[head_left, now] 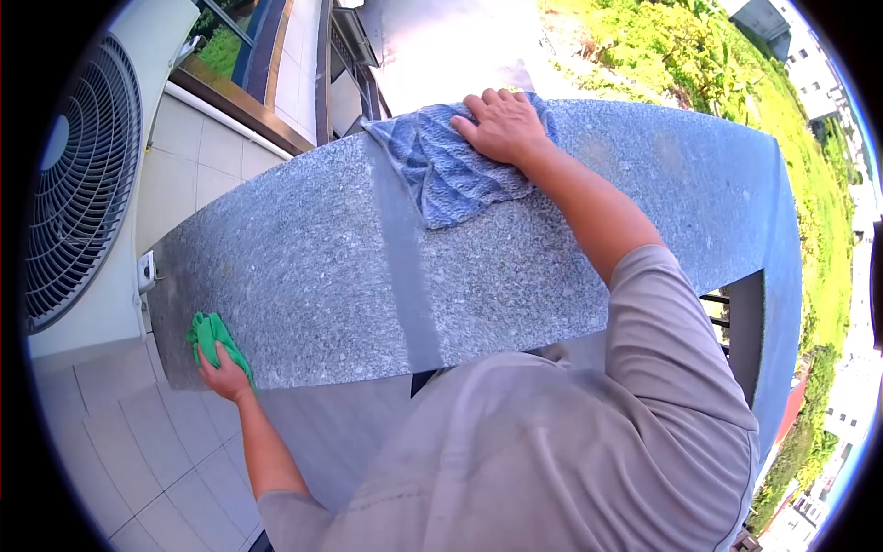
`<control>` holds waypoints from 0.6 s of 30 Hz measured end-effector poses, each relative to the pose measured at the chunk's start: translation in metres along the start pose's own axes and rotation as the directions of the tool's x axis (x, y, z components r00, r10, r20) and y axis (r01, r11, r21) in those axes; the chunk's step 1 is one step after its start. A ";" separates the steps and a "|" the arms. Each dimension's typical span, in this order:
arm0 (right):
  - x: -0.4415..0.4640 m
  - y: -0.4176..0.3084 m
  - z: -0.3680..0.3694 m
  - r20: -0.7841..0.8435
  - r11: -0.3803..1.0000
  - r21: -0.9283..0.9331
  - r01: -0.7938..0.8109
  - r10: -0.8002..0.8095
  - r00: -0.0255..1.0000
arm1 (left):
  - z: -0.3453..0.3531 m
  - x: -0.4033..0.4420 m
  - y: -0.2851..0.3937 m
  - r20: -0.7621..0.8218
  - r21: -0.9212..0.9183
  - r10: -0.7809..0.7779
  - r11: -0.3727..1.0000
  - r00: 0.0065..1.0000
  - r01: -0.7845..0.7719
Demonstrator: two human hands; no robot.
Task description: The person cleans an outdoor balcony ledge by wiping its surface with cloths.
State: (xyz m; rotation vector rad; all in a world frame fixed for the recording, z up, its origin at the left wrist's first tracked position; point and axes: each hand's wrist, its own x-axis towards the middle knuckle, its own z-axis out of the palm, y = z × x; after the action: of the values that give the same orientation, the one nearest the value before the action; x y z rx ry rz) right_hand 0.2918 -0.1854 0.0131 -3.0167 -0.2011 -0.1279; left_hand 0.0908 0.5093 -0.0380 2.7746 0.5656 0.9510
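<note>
Blue cloth [441, 175] — under right hand [504, 126], on slab [506, 276].

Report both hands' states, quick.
Left hand: holding the green cloth at the speckled slab.
Right hand: open, laid palm down on the blue cloth.

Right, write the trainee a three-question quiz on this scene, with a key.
1. True or false: both hands are on the same cloth.
2. The cloth nearest the fan grille is: A) red; B) green; C) yellow.
3. Fill in: a plain grey ____ crosses the speckled slab.

Key:
1. False: the left hand holds the green cloth; the right hand rests on the blue cloth.
2. B.
3. Band.
</note>
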 end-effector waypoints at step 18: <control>0.081 -0.186 0.029 0.061 0.979 0.179 0.092 -0.105 0.993 | 0.000 -0.005 0.009 -0.036 0.031 -0.027 0.999 0.999 0.028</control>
State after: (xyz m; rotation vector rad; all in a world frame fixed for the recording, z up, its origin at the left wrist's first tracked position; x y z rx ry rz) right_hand 0.3488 0.0113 0.0123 -2.8375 -0.3498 -0.0119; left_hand 0.0899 0.4992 -0.0384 2.7754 0.6272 0.9956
